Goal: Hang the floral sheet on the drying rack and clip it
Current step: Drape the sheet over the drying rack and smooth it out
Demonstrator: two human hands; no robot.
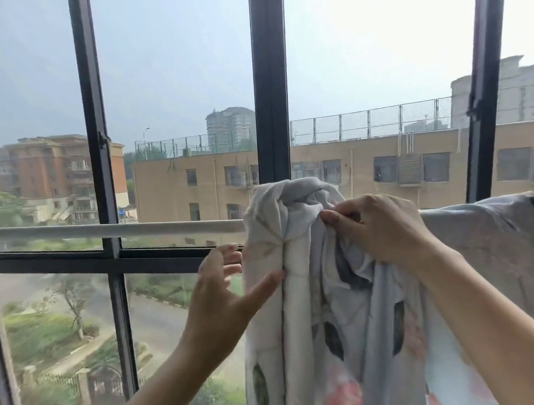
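The right hand [378,226] pinches the bunched sheet [302,265] atop the rail [95,230], while the open left hand [225,290] steadies its hanging edge, probably to spread it.

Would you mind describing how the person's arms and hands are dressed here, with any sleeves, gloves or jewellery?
Both forearms are bare up to the picture's lower edge, with no sleeves in view. The left hand and right hand wear no gloves, and no rings, watch or bracelets show. The picture is too blurred to tell about nail polish.
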